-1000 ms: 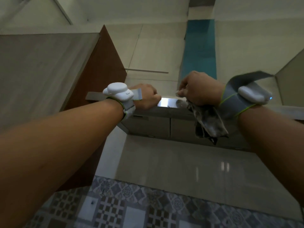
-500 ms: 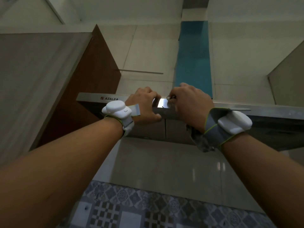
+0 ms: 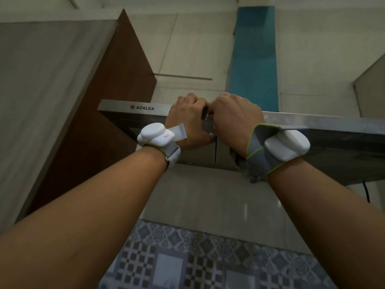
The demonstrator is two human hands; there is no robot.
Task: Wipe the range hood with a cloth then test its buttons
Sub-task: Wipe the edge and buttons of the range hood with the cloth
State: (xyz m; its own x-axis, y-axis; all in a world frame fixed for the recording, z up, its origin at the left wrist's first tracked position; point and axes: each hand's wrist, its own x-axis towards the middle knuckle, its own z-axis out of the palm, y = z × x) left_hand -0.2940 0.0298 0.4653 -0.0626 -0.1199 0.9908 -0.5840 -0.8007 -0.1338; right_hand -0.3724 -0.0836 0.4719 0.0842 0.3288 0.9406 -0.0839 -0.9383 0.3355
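Note:
The steel range hood [image 3: 116, 106], marked AZALEA on its front strip, spans the view above me. My left hand [image 3: 187, 124] curls its fingers over the hood's front edge near the middle. My right hand [image 3: 235, 117] is right beside it, almost touching, with its fingers curled at the same edge. It grips a mottled grey cloth [image 3: 244, 172]. Only a crumpled end of the cloth shows, hanging below the right wrist. The hood's buttons are hidden behind my hands.
A brown-sided wall cabinet [image 3: 125, 69] with a grey door [image 3: 52, 80] stands close on the left. A blue chimney cover [image 3: 255, 59] rises behind the hood. Another cabinet [image 3: 370, 90] sits at the right, a black cable [image 3: 366, 190] below it. Patterned tiles [image 3: 166, 259] cover the lower wall.
My right hand slid left along the hood's front edge until it met my left hand. The hanging cloth is now mostly hidden behind the right wrist. My left hand stayed on the edge.

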